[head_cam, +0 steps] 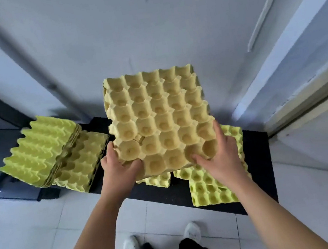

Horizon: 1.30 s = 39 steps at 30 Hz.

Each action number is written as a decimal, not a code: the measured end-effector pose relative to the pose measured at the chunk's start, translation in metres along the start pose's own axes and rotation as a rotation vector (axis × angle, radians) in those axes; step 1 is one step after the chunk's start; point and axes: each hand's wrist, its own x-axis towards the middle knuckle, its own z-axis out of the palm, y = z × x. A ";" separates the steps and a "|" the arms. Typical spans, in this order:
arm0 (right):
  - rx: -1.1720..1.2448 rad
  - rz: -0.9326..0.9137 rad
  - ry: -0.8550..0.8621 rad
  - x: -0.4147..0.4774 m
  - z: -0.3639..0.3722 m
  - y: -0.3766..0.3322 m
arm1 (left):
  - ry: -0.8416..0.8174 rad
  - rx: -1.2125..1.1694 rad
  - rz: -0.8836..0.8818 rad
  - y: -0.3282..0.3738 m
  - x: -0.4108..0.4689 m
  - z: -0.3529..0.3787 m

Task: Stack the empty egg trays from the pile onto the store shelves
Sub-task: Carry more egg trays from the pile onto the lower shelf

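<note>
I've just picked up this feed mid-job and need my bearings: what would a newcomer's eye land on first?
A yellow egg tray fills the centre, cups up, gripped at its near edge by the left hand and right hand. At the left a bundle of trays sits tilted, and flat trays lie on the black mat under the right wrist.

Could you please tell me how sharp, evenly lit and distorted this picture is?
Head view: the tan moulded-pulp egg tray, gripped by the left hand and right hand, is fairly sharp; the tilted stack of yellow-green egg trays looks smeared; in the same view, light is soft, without glare; the wide lens splays lines on the pale grey wall outward.
</note>
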 end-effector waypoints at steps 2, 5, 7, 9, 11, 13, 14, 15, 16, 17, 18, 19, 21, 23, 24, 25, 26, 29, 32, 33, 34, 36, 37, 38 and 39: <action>-0.014 -0.074 -0.037 0.001 0.021 -0.041 | 0.079 -0.047 -0.026 -0.004 -0.004 -0.042; -0.034 -0.172 -0.074 0.000 0.057 -0.107 | 0.169 -0.123 -0.042 -0.019 -0.008 -0.111; -0.046 -0.230 -0.096 -0.007 0.084 -0.152 | 0.223 -0.175 -0.043 -0.032 -0.011 -0.159; -0.056 -0.283 -0.116 -0.016 0.112 -0.195 | 0.291 -0.206 -0.046 -0.045 -0.015 -0.206; -0.045 -0.313 -0.152 -0.028 0.143 -0.235 | 0.361 -0.232 -0.032 -0.059 -0.018 -0.253; -0.030 -0.339 -0.198 -0.041 0.175 -0.272 | 0.417 -0.250 -0.028 -0.073 -0.023 -0.300; -0.030 -0.357 -0.216 -0.048 0.192 -0.290 | 0.440 -0.256 -0.034 -0.081 -0.025 -0.323; -0.032 -0.377 -0.229 -0.054 0.208 -0.308 | 0.462 -0.254 -0.042 -0.087 -0.028 -0.345; -0.035 -0.395 -0.242 -0.060 0.224 -0.325 | 0.482 -0.250 -0.046 -0.094 -0.031 -0.366; -0.037 -0.407 -0.256 -0.066 0.239 -0.341 | 0.498 -0.252 -0.041 -0.101 -0.033 -0.385; -0.041 -0.416 -0.272 -0.072 0.253 -0.357 | 0.508 -0.264 -0.030 -0.109 -0.035 -0.404; -0.050 -0.427 -0.288 -0.077 0.268 -0.373 | 0.518 -0.281 -0.023 -0.115 -0.036 -0.421; -0.075 -0.459 -0.322 -0.083 0.295 -0.403 | 0.552 -0.307 -0.028 -0.131 -0.035 -0.454; -0.094 -0.493 -0.358 -0.087 0.322 -0.432 | 0.597 -0.322 -0.060 -0.148 -0.031 -0.486; -0.099 -0.507 -0.374 -0.088 0.335 -0.446 | 0.613 -0.326 -0.077 -0.157 -0.028 -0.501; -0.100 -0.520 -0.387 -0.088 0.349 -0.460 | 0.626 -0.337 -0.095 -0.164 -0.025 -0.515; -0.095 -0.534 -0.397 -0.088 0.363 -0.474 | 0.641 -0.349 -0.112 -0.171 -0.021 -0.530; -0.074 -0.579 -0.421 -0.083 0.406 -0.515 | 0.693 -0.342 -0.130 -0.190 -0.004 -0.573; -0.053 -0.583 -0.456 -0.075 0.449 -0.556 | 0.706 -0.343 -0.107 -0.203 0.020 -0.620; -0.049 -0.582 -0.468 -0.071 0.463 -0.570 | 0.713 -0.345 -0.107 -0.206 0.028 -0.636; -0.043 -0.584 -0.475 -0.069 0.478 -0.584 | 0.724 -0.338 -0.108 -0.208 0.035 -0.651; -0.026 -0.602 -0.478 -0.065 0.505 -0.609 | 0.762 -0.321 -0.108 -0.215 0.047 -0.679; -0.021 -0.603 -0.488 -0.063 0.519 -0.620 | 0.778 -0.309 -0.107 -0.220 0.052 -0.693; -0.019 -0.595 -0.505 -0.063 0.532 -0.632 | 0.790 -0.291 -0.107 -0.226 0.057 -0.706; -0.018 -0.585 -0.525 -0.063 0.545 -0.643 | 0.796 -0.277 -0.106 -0.232 0.061 -0.719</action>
